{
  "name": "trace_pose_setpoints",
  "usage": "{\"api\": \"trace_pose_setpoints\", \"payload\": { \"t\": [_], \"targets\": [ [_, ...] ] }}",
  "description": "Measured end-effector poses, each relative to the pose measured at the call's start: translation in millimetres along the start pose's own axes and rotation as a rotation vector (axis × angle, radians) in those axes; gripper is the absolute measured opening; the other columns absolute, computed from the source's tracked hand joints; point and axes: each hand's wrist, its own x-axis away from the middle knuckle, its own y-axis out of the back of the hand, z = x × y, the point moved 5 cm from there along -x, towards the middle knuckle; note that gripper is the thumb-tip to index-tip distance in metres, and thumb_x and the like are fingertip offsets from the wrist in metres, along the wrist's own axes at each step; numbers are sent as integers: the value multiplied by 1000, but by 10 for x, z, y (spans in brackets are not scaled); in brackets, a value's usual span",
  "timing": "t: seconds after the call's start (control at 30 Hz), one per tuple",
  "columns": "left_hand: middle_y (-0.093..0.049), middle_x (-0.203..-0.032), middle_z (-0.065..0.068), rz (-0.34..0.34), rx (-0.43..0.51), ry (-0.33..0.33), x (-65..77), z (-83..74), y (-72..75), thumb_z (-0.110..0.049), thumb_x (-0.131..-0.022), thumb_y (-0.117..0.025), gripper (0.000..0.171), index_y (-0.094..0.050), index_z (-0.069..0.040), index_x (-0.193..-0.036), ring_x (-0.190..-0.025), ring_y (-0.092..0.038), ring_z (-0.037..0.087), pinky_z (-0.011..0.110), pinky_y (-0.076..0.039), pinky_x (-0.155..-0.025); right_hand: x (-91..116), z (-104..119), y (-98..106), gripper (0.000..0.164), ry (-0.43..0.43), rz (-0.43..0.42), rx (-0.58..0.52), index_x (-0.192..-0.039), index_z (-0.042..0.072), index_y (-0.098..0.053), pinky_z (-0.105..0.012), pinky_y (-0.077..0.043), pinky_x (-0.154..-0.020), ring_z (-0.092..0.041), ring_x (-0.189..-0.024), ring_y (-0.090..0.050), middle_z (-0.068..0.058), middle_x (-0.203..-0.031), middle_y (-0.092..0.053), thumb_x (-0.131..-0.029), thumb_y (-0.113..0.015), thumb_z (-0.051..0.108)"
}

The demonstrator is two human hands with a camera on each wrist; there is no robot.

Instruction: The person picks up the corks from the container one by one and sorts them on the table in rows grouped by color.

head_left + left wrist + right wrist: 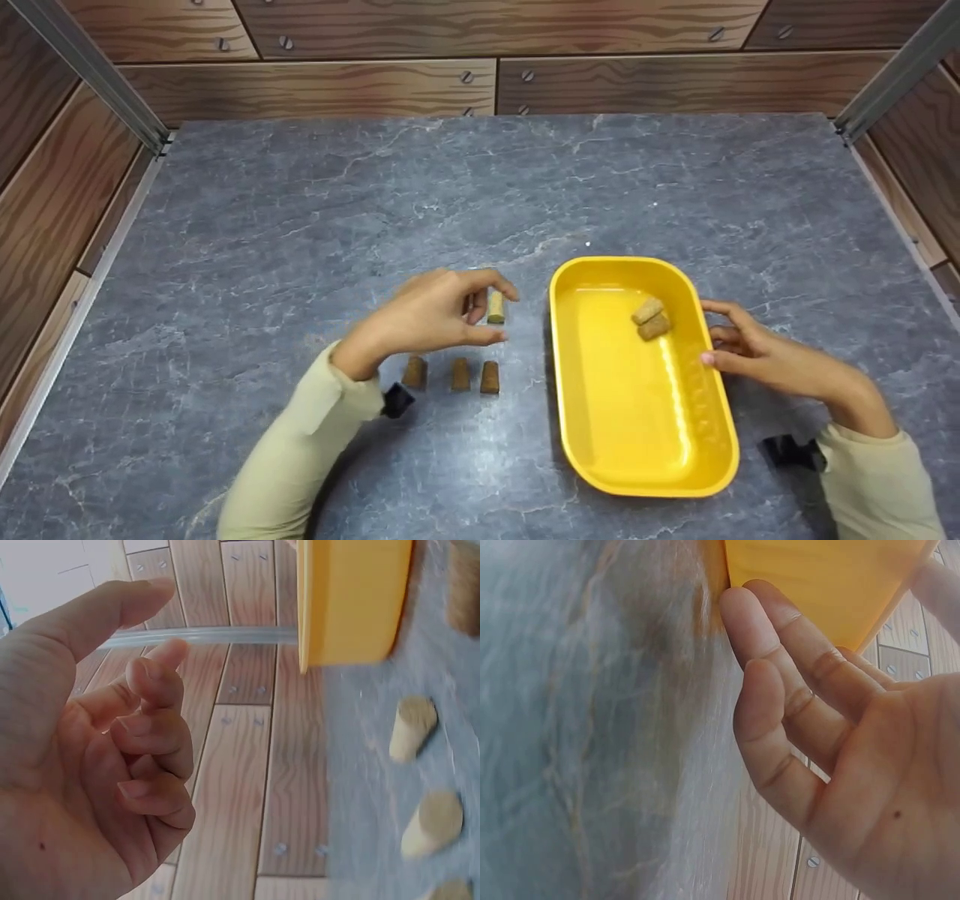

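My left hand [431,311] hovers over the table with thumb and index finger spread apart, and its palm is bare in the left wrist view. Between those fingertips in the head view shows a pale cork [496,307], which is on the table. Nearer the wrist, three brown corks stand in a row: a left one [415,373], a middle one [460,374] and a right one [490,377]. My right hand [772,356] holds the right side of a yellow tray [566,420], thumb at the rim and fingers along the outer wall. Two corks [654,326] lie together inside.
A grey marbled tabletop [360,202] spreads beneath everything. Wood-patterned panels [315,90] enclose the back and both sides, with metal posts [97,75] at the rear corners. A small white speck [588,244] lies behind the tray.
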Motion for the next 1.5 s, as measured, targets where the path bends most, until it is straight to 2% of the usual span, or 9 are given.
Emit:
{"api": "trace_pose_setpoints", "payload": {
  "t": [0.27,0.53,0.7,1.07,1.3,1.5],
  "targets": [
    [-51,-68,-8,1,106,-72,-318,-99,-192,-30,-85,-74,40,-63,-17,-121,-58,-42,4,20,-37,-60,-4,-1,-9,67,18,18,-23,-150,6,0,-21,-51,-86,-1,-109,-61,-37,-141,-39,-102,-46,14],
    [-53,-71,-8,18,137,-77,-658,-237,-383,-30,-84,-75,43,-62,-18,-123,-61,-46,3,18,-39,-62,-4,-3,1,69,-6,-6,13,-151,7,-1,-20,-50,-86,2,-109,-60,-35,-141,-40,-102,-48,17],
    [-53,-72,-8,53,126,-108,-846,-331,-507,-31,-85,-74,44,-60,-18,-124,-61,-45,3,16,-37,-61,-5,-3,0,69,6,-8,12,-150,5,-1,-20,-50,-86,3,-108,-60,-37,-141,-39,-102,-48,16],
    [-53,-70,-8,98,65,-107,-1189,-464,-754,-30,-83,-76,43,-61,-17,-122,-62,-46,2,15,-36,-60,-12,-9,0,69,-9,-1,-3,-150,6,1,-21,-50,-86,2,-109,-60,-36,-142,-38,-102,-47,17],
    [-54,-74,-7,190,33,-72,-1349,-491,-935,-30,-84,-75,45,-59,-19,-125,-63,-47,4,16,-37,-58,-8,-18,-1,69,-4,-1,-2,-149,6,1,-21,-50,-87,4,-109,-58,-37,-141,-38,-102,-47,17],
    [-59,-82,-9,241,-67,13,-1439,-522,-1054,-35,-82,-76,46,-59,-32,-125,-72,-51,5,21,-41,-63,-10,-1,0,68,3,-8,18,-149,5,-1,-19,-49,-87,7,-110,-56,-38,-142,-36,-102,-48,17]
  ]
}}
